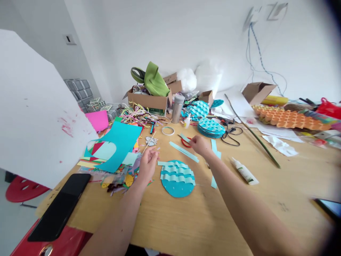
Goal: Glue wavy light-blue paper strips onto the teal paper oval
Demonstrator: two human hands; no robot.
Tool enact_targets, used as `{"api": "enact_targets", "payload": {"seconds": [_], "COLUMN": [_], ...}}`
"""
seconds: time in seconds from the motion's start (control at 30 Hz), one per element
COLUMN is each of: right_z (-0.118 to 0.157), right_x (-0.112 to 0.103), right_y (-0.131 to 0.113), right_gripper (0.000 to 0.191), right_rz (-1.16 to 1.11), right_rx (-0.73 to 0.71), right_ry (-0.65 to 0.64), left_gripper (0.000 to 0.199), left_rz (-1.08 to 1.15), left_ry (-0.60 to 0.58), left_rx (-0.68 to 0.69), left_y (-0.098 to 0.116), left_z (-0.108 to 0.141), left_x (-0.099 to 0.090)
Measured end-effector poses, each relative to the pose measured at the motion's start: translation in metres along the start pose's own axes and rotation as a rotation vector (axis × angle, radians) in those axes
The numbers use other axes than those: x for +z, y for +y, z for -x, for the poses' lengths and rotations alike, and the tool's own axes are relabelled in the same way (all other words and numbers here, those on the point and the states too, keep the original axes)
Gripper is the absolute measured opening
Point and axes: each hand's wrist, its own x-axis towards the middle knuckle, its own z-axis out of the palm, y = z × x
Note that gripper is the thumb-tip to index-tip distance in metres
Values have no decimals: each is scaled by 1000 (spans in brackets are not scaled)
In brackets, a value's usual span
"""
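My left hand (149,161) is curled with its fingers together beside a thin stick (149,141); what it holds is too small to make out. The fingers of my right hand (200,145) pinch the end of a short pale blue strip (184,138), over red-handled scissors (185,143) on the table. Between my forearms lies a teal paper disc (178,188) with wavy pale strips across its upper part. One top strip sticks out past its left edge. A flat pale strip (183,152) lies above the disc, and others lie beneath my right forearm.
A glue bottle (245,171) lies right of my right forearm. Stacked teal discs (211,128), a tape roll (168,131) and a grey bottle (177,109) stand further back. Coloured paper (121,142) and scraps cover the left; a black phone (60,206) lies at the left edge.
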Motion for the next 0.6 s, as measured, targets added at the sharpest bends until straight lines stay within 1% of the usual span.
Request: {"api": "enact_targets", "payload": {"seconds": [0.13,0.17,0.2,0.23,0.3,0.33,0.4,0.43,0.5,0.6], "right_z": [26,35,45,55,76,86,103,109,119,126], "right_x": [-28,-33,-36,-38,-38,-36,-31,-28,-23,-19], "right_y": [-8,-9,-10,-10,-9,-8,-6,-4,-1,3], "right_gripper": [15,15,16,19,25,27,31,32,33,36], "right_rz": [-121,-197,-326,-473,-717,-790,-844,-841,-820,-830], "right_rx": [-82,-111,-151,-192,-246,-261,-267,-266,-266,-260], "right_ry": [102,99,72,13,-168,-255,-397,-447,-519,-581], "left_gripper": [42,46,50,54,64,68,73,72,61,44], "left_rz": [59,84,117,162,278,339,428,440,417,358], "left_ry": [-68,-93,-117,-147,-228,-274,-333,-343,-331,-317], "left_rx": [-39,-59,-83,-115,-191,-223,-254,-258,-259,-273], "left_y": [0,1,2,4,8,9,12,12,11,9], "left_z": [2,3,4,6,8,9,10,9,8,8], "left_x": [2,3,4,5,6,6,4,4,2,2]}}
